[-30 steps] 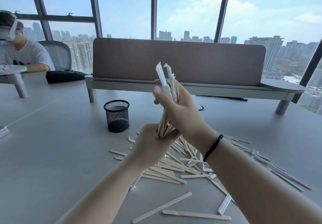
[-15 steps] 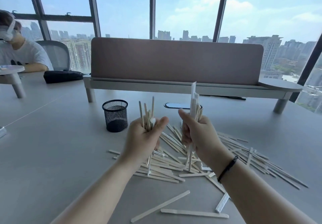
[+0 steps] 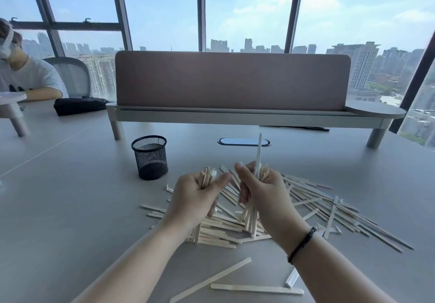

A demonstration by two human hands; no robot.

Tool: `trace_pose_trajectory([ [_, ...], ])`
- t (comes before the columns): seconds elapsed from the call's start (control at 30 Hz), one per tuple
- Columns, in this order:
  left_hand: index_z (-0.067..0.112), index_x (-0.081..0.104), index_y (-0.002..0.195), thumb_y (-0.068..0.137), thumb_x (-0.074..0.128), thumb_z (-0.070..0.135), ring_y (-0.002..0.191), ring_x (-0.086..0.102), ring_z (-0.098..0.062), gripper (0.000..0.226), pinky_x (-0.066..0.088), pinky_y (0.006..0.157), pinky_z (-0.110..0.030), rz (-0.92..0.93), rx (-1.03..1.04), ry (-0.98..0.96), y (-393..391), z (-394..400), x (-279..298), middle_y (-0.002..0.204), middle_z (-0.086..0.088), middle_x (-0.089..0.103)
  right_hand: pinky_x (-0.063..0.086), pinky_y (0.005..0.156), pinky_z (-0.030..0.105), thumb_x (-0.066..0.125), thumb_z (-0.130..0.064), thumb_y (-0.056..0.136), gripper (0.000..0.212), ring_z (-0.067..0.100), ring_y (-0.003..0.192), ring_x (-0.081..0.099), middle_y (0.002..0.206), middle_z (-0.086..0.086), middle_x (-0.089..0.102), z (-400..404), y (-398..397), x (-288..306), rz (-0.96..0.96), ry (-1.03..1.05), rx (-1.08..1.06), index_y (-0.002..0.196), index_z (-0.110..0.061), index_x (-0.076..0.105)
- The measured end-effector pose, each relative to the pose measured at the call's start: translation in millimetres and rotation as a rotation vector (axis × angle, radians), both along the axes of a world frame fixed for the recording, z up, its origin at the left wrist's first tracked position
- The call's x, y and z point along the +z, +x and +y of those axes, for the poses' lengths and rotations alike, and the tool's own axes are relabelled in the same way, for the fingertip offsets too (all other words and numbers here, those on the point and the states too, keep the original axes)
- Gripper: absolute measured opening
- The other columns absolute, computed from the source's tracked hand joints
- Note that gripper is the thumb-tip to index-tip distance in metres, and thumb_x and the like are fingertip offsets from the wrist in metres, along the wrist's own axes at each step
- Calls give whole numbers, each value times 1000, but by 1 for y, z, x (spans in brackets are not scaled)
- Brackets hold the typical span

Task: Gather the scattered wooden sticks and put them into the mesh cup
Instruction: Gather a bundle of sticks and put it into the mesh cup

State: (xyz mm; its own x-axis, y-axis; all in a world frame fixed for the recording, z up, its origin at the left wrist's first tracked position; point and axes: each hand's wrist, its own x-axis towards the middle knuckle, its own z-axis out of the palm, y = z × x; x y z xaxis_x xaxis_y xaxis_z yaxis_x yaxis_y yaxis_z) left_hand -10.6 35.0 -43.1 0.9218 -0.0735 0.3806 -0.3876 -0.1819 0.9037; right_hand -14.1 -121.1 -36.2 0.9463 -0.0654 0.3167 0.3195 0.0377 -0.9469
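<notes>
You sit at a wide grey table [image 3: 58, 208] in a high-rise office, with floor-to-ceiling windows [image 3: 244, 10] showing a city skyline under a hazy blue sky. A mauve desk divider [image 3: 231, 81] stands across the far side of the table. Your left hand [image 3: 195, 199] is curled around a small bundle of wooden sticks [image 3: 205, 179], held upright, their lower ends touching the pile below. Your right hand [image 3: 263, 192], with a black band [image 3: 302, 244] at the wrist, grips a second upright bundle [image 3: 257, 161], one stick rising well above the rest. Both hands hover just above a scattered pile of sticks [image 3: 317, 206] that fans out to your right. Two loose sticks [image 3: 256, 288] lie nearer to you. The black mesh cup [image 3: 150, 157] stands upright on the table, just beyond and to the left of your left hand. At far left, another person [image 3: 26, 76] sits by a black pouch [image 3: 78, 105].
</notes>
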Motion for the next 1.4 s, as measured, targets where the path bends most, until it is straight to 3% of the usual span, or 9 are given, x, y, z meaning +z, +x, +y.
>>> trace_pose_trajectory([
  [0.13, -1, 31, 55, 79, 71, 62, 42, 27, -18, 78, 24, 44, -37, 42, 17, -22, 2, 1, -4, 47, -11, 28, 38, 47, 31, 69, -32, 90, 39, 19, 38, 39, 45, 6, 40, 2, 0, 0, 87, 0, -12, 62, -10, 52],
  [0.23, 19, 27, 49, 80, 74, 44, 39, 15, -13, 62, 17, 45, -24, 77, -19, -306, 4, 7, 4, 43, -2, 20, 26, 44, 27, 65, -37, 93, 53, 16, 38, 25, 47, 6, 28, 6, 2, 6, 126, 32, -22, 55, -11, 38],
  [0.33, 22, 30, 45, 81, 69, 29, 38, 14, -10, 54, 15, 43, -19, 72, -74, -483, 4, 12, 13, 40, 4, 21, 20, 45, 24, 59, -38, 96, 64, 14, 36, 19, 41, 2, 22, 11, 6, 16, 153, 36, -30, 42, -22, 28],
  [0.63, 24, 25, 43, 89, 66, 40, 42, 12, -12, 63, 9, 49, -29, 239, -68, -528, 13, 25, 11, 42, 4, 18, 14, 49, 30, 55, -36, 98, 64, 14, 41, 16, 42, 1, 22, 42, 24, 17, 243, -14, 81, 42, -24, 26],
  [0.87, 23, 25, 48, 95, 57, 49, 40, 17, -15, 62, 15, 46, -27, -6, 207, -771, 116, 110, 98, 44, 3, 19, 12, 46, 25, 54, -31, 99, 57, 14, 46, 9, 49, 0, 14, 61, 44, 48, 237, 138, 143, 55, -25, 17],
  [1.0, 23, 30, 41, 97, 55, 52, 37, 23, -16, 67, 22, 44, -25, 4, 299, -665, 167, 135, 114, 38, 2, 26, 11, 47, 27, 57, -31, 97, 56, 14, 47, 9, 52, 1, 14, 74, 53, 35, 305, 171, 108, 58, -24, 18],
  [1.2, 24, 32, 50, 89, 63, 48, 36, 30, -17, 56, 31, 48, -28, 167, 334, -402, 196, 135, 67, 40, 4, 32, 7, 52, 32, 57, -32, 97, 55, 14, 47, 8, 52, 0, 12, 89, 71, 31, 340, 230, 140, 62, -23, 15],
  [1.33, 15, 48, 58, 86, 68, 35, 39, 46, -18, 40, 44, 52, -28, 110, 404, -246, 196, 137, 57, 44, -1, 47, 8, 52, 32, 57, -33, 97, 55, 15, 46, 10, 50, -1, 14, 102, 81, 33, 331, 214, 167, 59, -23, 18],
  [1.4, 10, 61, 73, 85, 72, 28, 42, 54, -15, 24, 52, 51, -29, 82, 412, -211, 192, 137, 62, 57, -6, 60, 8, 52, 32, 57, -33, 97, 55, 15, 46, 9, 50, -1, 14, 110, 86, 35, 322, 211, 184, 59, -23, 18],
])
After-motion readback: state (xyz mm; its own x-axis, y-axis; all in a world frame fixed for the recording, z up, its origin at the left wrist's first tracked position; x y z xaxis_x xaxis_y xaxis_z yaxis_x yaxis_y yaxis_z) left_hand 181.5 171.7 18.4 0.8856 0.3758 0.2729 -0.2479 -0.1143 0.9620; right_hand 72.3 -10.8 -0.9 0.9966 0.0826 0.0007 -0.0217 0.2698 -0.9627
